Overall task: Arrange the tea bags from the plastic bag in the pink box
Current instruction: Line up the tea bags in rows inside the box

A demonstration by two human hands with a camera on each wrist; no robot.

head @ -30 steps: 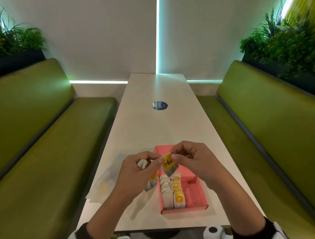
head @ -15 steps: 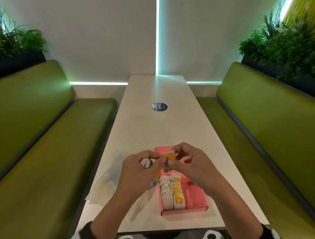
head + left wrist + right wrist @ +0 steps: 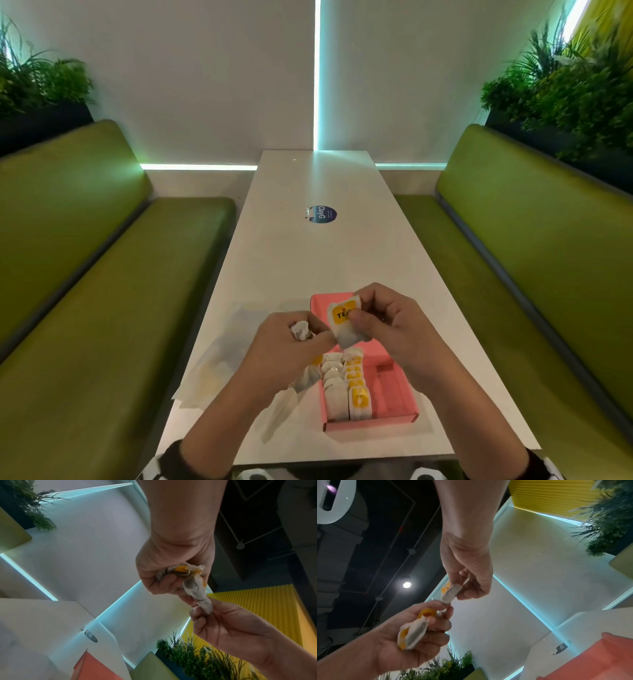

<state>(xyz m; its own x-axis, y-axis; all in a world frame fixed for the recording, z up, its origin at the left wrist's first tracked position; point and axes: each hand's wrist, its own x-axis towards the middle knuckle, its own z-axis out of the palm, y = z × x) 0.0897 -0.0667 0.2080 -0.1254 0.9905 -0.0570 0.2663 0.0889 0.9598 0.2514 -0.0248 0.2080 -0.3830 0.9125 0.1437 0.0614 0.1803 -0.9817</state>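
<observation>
Right hand [image 3: 387,329] has lifted the tea bag [image 3: 344,318] clear, yellow TEA tag now showing, pinched above the pink box [image 3: 394,387] near the desk's [image 3: 308,260] front edge. Left hand [image 3: 291,349] fisted around spare tea bags [image 3: 412,632], hands nearly touching.

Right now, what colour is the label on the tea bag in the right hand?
Yellow, with dark "TEA" lettering, on the tea bag pinched by the right hand. Clearest in the head view.
</observation>
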